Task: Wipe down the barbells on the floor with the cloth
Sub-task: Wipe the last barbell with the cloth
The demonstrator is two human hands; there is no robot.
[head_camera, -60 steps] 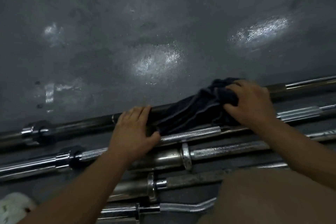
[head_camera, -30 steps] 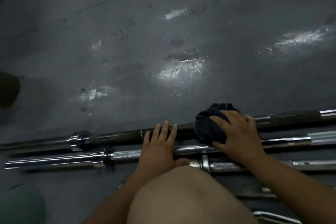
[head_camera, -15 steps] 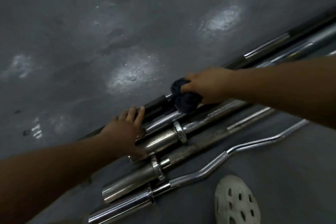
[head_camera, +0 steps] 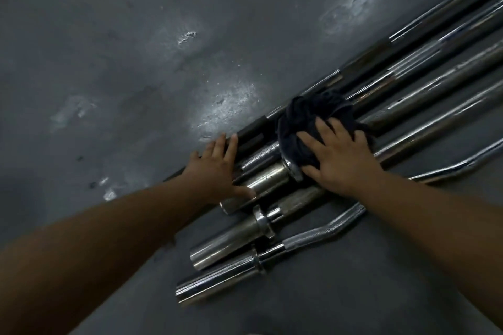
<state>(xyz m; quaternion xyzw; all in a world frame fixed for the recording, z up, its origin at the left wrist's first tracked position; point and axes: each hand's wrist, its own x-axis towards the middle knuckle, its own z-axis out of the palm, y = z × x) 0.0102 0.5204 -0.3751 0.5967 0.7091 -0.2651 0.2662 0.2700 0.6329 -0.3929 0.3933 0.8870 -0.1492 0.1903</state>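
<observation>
Right hand (head_camera: 344,160) presses bunched dark cloth (head_camera: 310,117) on barbells (head_camera: 424,92).

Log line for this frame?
left hand: flat on barbells | right hand: pressing cloth onto barbells | phase: wiping

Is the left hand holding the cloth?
No, the right hand presses the cloth on the barbells; the left hand lies apart from it.

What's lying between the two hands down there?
Head view: between the left hand and the right hand lie barbell parts, a knurled shaft and a thick steel sleeve, then the edge of the dark cloth.
</observation>
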